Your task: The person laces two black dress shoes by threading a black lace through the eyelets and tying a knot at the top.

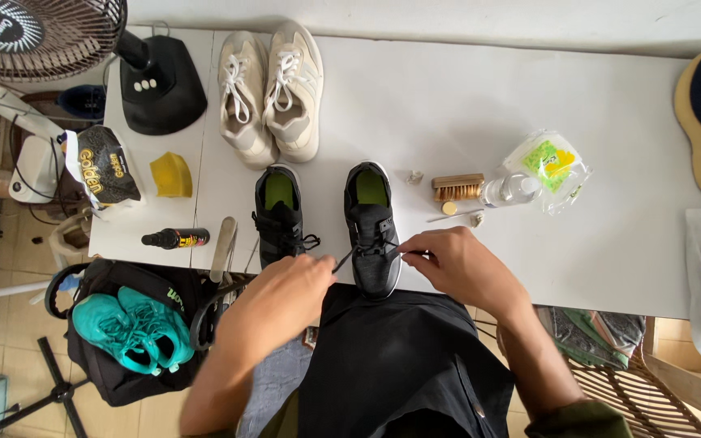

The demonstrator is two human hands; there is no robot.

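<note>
Two black sneakers with green insoles stand side by side at the near edge of a white table [464, 97]. My left hand [281, 296] pinches one end of the lace of the right-hand black sneaker [372, 227], pulling it out to the left. My right hand [460, 264] grips the other lace end on that shoe's right side. The left-hand black sneaker [279, 215] sits untouched, its laces loosely knotted.
A pair of beige sneakers [273, 89] lies farther back. A wooden brush [458, 187], clear bottle [511, 189], plastic bag with green sponge [553, 166], small dark bottle [174, 238], yellow cloth [171, 175] and fan base [160, 81] share the table. Teal shoes [135, 328] sit on a black bag below.
</note>
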